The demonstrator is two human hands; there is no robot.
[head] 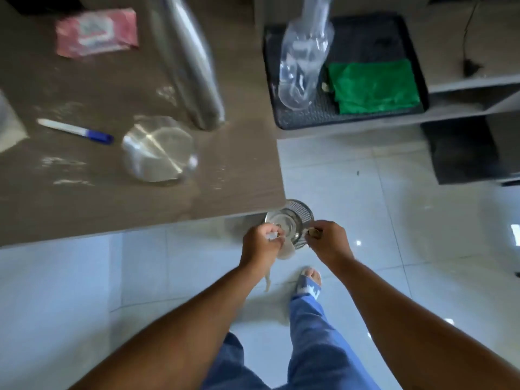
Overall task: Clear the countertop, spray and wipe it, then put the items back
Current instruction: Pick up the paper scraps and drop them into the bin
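Clearing step under way: left hand (263,243) and right hand (327,242), each grip clamped on a steel strainer bowl (295,220) just off the worktop (239,170) corner. Pen (76,131), lid (159,149), steel bottle (191,66), pink packet (97,32) remain; next, presumably, set the bowl aside.

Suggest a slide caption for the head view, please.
Both hands hold a metal strainer beside the countertop.

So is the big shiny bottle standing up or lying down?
Standing up. The steel bottle rests on its base on the brown countertop, beside the round metal lid.
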